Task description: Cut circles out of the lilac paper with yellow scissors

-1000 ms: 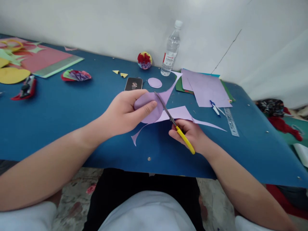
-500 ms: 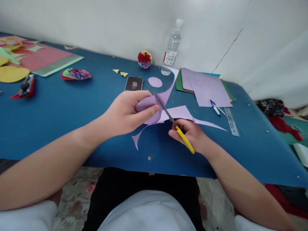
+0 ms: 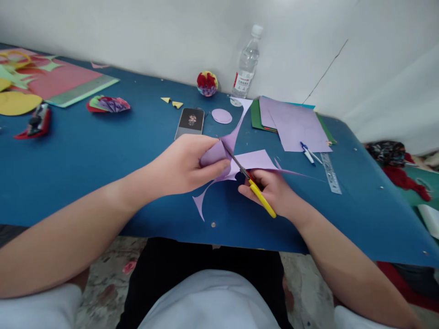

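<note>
My left hand (image 3: pixel 194 162) pinches a sheet of purple paper (image 3: pixel 255 160) between thumb and fingers, over the table's front half. The part in its grip is curved, and thin cut strips trail from the paper towards the bottle, the table's front and the right. Scissors (image 3: pixel 261 197) with yellow handles are in my right hand (image 3: pixel 269 189), its fingers wrapped round the grips. Their blades meet the purple paper just past my left fingertips and look nearly closed. Beyond my hands lie purple paper circles (image 3: pixel 222 116) and a phone (image 3: pixel 190 122).
A water bottle (image 3: pixel 245 68) and a colourful paper ball (image 3: pixel 207 83) stand by the wall. Stacked coloured sheets (image 3: pixel 298 125), a compass (image 3: pixel 308 154) and a clear ruler (image 3: pixel 331 173) lie right. On the left are a folded paper piece (image 3: pixel 109 104), a stapler (image 3: pixel 37 122) and paper scraps (image 3: pixel 18 104).
My left hand has shifted slightly right and towards me, uncovering more of the phone. The paper strips have swung a little. The scissors' blades look more closed on the paper.
</note>
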### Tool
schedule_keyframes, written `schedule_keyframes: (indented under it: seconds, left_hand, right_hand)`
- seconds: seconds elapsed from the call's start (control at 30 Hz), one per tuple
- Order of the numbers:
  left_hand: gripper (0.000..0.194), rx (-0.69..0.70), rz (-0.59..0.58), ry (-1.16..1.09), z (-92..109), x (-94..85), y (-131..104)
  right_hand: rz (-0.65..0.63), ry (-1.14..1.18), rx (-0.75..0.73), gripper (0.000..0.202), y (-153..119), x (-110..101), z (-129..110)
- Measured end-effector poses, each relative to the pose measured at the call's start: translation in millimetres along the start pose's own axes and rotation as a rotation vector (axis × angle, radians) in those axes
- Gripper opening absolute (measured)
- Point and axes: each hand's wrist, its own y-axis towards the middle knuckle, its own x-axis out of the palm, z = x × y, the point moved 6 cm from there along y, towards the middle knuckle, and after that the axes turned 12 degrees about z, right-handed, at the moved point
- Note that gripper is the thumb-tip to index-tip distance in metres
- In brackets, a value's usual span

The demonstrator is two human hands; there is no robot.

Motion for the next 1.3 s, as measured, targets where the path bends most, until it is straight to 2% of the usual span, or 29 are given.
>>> schedule_keyframes:
  seconds: [0.57, 1.13, 1.3]
  left_hand:
    - [0.041, 0.03, -0.011, 0.043, 0.9, 1.4, 0.0]
    - [0.039, 0.111, -0.139, 0.145, -2.5, 11.3, -4.8]
    - [0.041, 0.104, -0.135, 0.147, -4.3, 12.3, -6.4]
  right_hand:
    - [0.013, -0.045, -0.042, 0.043, 0.1, -1.8, -9.8]
    - [-0.005, -0.108, -0.038, 0.047, 3.5, -0.9, -10.1]
    - [0.0, -0.106, -0.042, 0.047, 3.2, -0.3, -10.4]
